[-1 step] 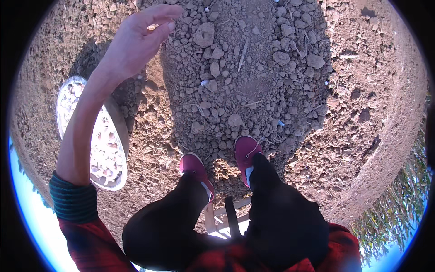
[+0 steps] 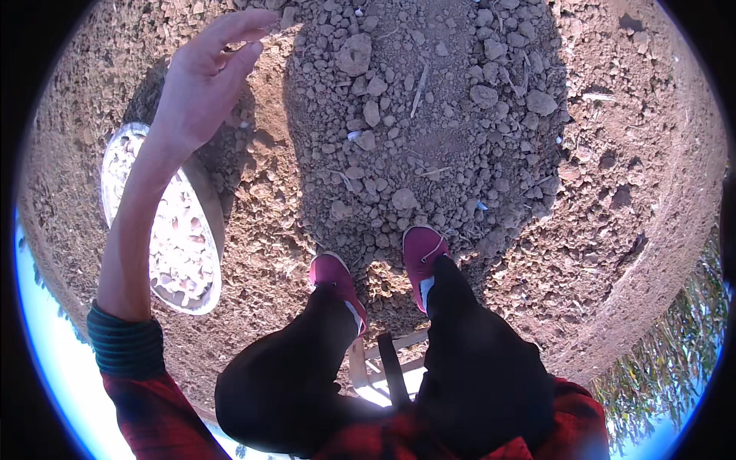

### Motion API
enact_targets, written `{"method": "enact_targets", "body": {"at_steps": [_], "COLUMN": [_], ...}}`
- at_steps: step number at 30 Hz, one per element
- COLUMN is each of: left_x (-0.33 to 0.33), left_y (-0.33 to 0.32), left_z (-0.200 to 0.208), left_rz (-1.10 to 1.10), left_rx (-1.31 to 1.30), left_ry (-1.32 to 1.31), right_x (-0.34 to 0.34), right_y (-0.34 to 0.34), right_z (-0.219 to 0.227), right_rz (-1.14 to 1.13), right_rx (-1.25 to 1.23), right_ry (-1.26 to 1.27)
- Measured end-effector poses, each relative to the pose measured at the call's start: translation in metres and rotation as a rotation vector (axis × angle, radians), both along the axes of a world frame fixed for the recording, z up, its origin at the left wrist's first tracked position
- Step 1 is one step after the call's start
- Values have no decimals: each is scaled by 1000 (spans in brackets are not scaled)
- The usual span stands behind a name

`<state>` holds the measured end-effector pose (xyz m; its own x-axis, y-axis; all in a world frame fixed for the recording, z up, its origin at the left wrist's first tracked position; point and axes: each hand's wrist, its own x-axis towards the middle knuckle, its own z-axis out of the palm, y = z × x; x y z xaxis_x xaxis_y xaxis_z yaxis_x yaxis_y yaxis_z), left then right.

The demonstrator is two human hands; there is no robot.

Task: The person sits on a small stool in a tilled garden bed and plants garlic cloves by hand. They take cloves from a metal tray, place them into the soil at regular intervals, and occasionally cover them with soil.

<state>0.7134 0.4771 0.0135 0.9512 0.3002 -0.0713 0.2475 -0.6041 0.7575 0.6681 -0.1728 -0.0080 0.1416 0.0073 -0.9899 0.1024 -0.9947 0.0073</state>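
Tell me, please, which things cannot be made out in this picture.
Head view:
Right hand: out of sight; what hides it is unclear.
Left hand: some fingers behind others.
Basin: partly hidden by left forearm.
Pale pieces inside: kind unclear, glare.
White bits on soil: too small.
Frame: mostly hidden by legs.

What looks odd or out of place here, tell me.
A small bluish-white scrap lies on the brown, clumpy soil ahead of the maroon shoes; its pale colour looks odd there. What it is, I cannot tell.
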Motion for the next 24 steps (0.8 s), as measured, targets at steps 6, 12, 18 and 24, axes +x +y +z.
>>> {"method": "enact_targets", "body": {"at_steps": [6, 12, 18, 24], "left_x": [-167, -207, -197, -193], "left_y": [14, 15, 20, -6], "left_z": [28, -19, -12, 68], "left_rz": [516, 640, 581, 431], "left_rx": [571, 0, 175, 216], "left_ry": [423, 536, 737, 688], "right_x": [-13, -36, -44, -20], "right_y": [8, 12, 3, -7], "right_z": [24, 81, 154, 230], "right_rz": [-12, -20, -41, -75], "right_rx": [-49, -113, -189, -242], "right_ry": [16, 56, 83, 82]}}
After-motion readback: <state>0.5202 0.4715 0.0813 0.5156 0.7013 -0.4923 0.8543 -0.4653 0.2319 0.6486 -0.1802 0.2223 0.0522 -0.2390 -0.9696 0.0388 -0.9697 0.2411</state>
